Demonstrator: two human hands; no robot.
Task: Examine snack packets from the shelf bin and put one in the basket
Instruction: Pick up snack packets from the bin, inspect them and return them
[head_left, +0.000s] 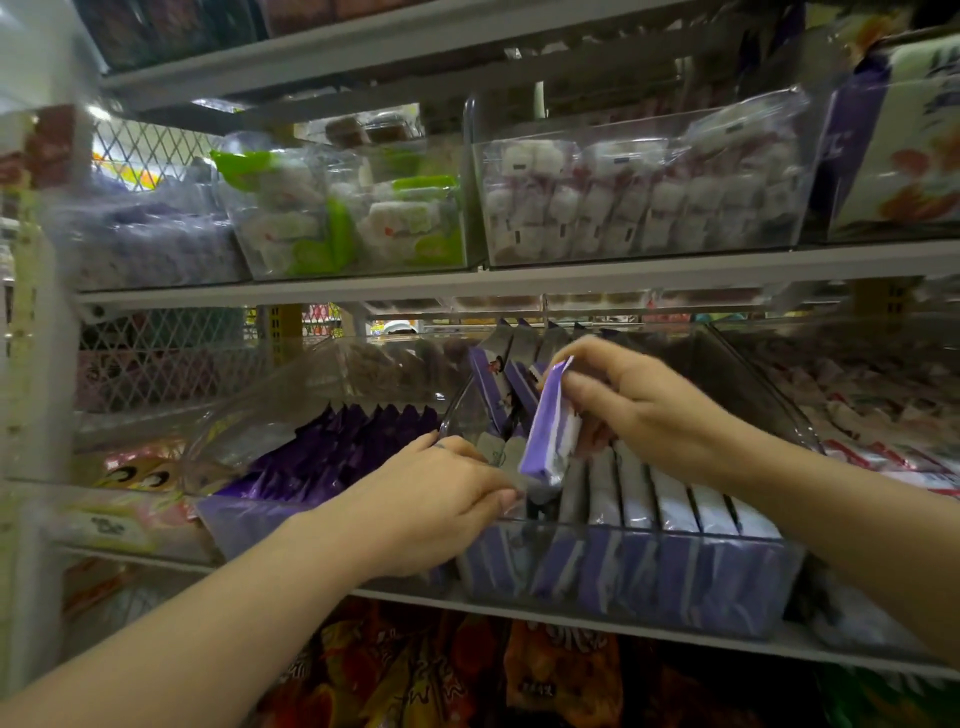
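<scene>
The right hand (639, 400) is clamped on a purple-and-white packet (550, 426), held upright just above the clear bin (675, 535), at 12 o'clock from the standing row of packets (670, 499). The left hand (441, 499) sits at the bin's 9 o'clock corner with its fingers curled close. It may be pinching a grey sealed edge, but I cannot tell.

The main risk is the glossy packet sliding out of the fingertip hold and dropping back among the row. The left hand could also drag a neighbouring packet out over the rim, or nudge the bin toward the edge of the shelf (571, 621). No basket is in view, so the carry there is blind.

No brand or writing is readable: the print is blurred on the packets, and on the darker purple packs (353, 441) at 9 o'clock.
</scene>
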